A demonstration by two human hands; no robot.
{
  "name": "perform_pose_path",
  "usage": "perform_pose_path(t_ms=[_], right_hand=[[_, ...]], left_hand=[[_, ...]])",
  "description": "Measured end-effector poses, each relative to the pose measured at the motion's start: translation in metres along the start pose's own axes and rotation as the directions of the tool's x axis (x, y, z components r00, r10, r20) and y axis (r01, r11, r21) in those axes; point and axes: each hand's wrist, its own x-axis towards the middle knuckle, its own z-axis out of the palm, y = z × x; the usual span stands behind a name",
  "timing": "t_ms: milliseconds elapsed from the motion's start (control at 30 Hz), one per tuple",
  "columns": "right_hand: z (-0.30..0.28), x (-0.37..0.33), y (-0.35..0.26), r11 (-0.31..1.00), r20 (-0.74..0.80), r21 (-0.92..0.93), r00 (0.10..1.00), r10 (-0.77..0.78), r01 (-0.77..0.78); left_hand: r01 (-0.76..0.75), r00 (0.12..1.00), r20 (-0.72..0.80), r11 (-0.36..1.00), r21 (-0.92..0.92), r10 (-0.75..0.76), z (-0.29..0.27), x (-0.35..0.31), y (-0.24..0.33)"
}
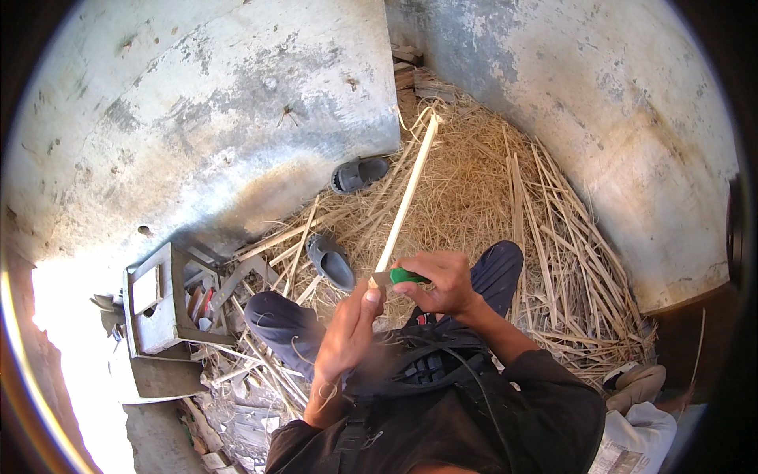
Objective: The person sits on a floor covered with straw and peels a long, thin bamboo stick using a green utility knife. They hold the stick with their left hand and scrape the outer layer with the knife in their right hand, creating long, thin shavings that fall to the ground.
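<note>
The pale wooden strip (pixel 409 189) ran from mid-frame to top centre on my remote feed. I had the left hand (pixel 349 330) pinching its near end and the right hand (pixel 444 283) wrapped round a green-handled knife (pixel 407 276), blade right at the strip. Curly shavings (pixel 482 174) covered upper centre; gray clogs (pixel 347 178) sat just left.

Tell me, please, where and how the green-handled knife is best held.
Probably by its green handle, coming from the right, where the right hand grips it: the blade points left, at the pale strip.
</note>
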Motion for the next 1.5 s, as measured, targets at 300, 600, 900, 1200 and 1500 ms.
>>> perform_pose_path(t_ms=[300, 600, 900, 1200, 1500], right_hand=[[-0.007, 0.004, -0.001, 0.991, -0.008, -0.130, 1.000, -0.020, 0.019], [-0.013, 0.007, 0.002, 0.975, 0.014, -0.215, 0.999, -0.053, 0.054], [-0.040, 0.017, 0.067, 0.949, -0.275, -0.186, 0.941, 0.198, -0.254], [-0.054, 0.030, 0.066, 0.940, -0.258, -0.145, 0.929, 0.266, -0.309], [-0.018, 0.002, 0.025, 0.994, -0.096, -0.020, 0.990, 0.106, -0.108]], left_hand=[[-0.052, 0.989, -0.125, 0.970, 0.238, 0.084, 0.009, -0.006, 0.010], [-0.134, 0.966, -0.145, 0.891, 0.434, 0.216, 0.011, -0.011, -0.006], [-0.039, 0.990, -0.104, 0.898, 0.439, 0.094, 0.015, -0.029, -0.021], [-0.170, 0.963, -0.101, 0.854, 0.492, 0.250, 0.012, -0.038, -0.035], [0.022, 0.978, -0.190, 0.860, 0.510, 0.088, 0.011, -0.020, -0.017]])
